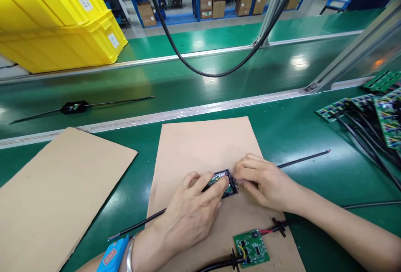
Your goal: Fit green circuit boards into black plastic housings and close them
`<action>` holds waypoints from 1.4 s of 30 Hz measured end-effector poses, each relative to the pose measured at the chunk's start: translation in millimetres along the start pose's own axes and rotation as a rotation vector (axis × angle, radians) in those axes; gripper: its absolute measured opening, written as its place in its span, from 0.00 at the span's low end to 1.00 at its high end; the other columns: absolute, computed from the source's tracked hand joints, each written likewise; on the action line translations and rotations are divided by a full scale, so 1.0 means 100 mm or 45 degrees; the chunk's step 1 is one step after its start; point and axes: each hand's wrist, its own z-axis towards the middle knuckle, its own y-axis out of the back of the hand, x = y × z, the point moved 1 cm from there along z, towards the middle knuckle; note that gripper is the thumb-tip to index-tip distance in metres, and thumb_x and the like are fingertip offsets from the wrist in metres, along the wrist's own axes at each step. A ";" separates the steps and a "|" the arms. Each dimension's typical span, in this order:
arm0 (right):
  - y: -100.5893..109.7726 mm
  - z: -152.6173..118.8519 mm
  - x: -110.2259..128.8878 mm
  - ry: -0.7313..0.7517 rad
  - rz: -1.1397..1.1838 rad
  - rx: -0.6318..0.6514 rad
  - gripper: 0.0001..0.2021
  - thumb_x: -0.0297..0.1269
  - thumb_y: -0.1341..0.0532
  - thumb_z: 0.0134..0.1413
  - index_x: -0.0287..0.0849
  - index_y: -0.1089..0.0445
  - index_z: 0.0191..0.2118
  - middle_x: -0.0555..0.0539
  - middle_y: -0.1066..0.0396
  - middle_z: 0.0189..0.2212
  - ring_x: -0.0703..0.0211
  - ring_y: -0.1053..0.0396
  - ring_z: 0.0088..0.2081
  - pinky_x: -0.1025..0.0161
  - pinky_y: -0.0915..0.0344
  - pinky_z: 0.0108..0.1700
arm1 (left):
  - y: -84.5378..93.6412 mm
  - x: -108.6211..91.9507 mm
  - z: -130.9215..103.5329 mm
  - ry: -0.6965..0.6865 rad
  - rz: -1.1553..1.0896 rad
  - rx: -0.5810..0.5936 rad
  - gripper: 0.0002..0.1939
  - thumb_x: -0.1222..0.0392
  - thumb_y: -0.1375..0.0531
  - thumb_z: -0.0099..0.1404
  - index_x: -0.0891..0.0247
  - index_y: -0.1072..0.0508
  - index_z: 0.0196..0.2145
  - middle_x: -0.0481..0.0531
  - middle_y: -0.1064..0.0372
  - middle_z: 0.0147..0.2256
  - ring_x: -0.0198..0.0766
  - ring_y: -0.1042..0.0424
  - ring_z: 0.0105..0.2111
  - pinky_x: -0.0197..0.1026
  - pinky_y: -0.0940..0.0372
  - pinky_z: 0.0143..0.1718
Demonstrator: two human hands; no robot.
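Observation:
A small black housing point(232, 186) with a circuit board inside lies on the cardboard sheet point(206, 142). My left hand point(196, 203) rests over it, its fingertips pressing on the board and the housing. At the housing's right end, my right hand point(261, 178) has its thumb and fingers pinched together, on what seems to be the cable end; the fingers hide the exact grip. One black cable point(303, 159) runs out to the right, another point(138, 224) to the lower left. Nearer me sits a green circuit board point(251, 247) with black cables at both ends.
Another cardboard sheet point(62, 188) lies at left. Beyond the metal rail point(188, 113), a black housing with cables point(74, 107) lies on the green belt. Yellow bins point(62, 42) stand at back left. Circuit boards point(390, 117) are piled at right. A black cable point(213, 74) hangs overhead.

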 end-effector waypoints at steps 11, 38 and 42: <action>0.31 -0.24 -0.16 -0.069 -0.117 0.012 0.12 0.33 0.40 0.58 0.44 0.31 0.48 0.45 0.31 0.41 0.52 0.37 0.46 0.56 0.37 0.46 | 0.53 0.40 -0.21 0.389 -0.501 0.142 0.26 0.56 0.39 0.63 0.57 0.39 0.58 0.56 0.41 0.56 0.49 0.41 0.54 0.51 0.39 0.53; 0.34 -0.11 -0.01 -0.228 0.018 0.217 0.09 0.28 0.43 0.54 0.42 0.32 0.41 0.45 0.31 0.39 0.51 0.36 0.46 0.55 0.38 0.47 | 0.12 -0.12 -0.02 0.015 0.189 0.158 0.23 0.62 0.49 0.70 0.65 0.39 0.61 0.52 0.38 0.59 0.49 0.39 0.51 0.51 0.45 0.50; 0.37 -0.33 -0.23 -0.224 -0.155 0.126 0.06 0.32 0.43 0.57 0.43 0.33 0.41 0.44 0.33 0.39 0.50 0.36 0.43 0.53 0.37 0.44 | 0.25 0.01 -0.38 0.262 -0.011 0.031 0.25 0.59 0.45 0.66 0.65 0.41 0.59 0.58 0.37 0.56 0.50 0.38 0.53 0.51 0.41 0.51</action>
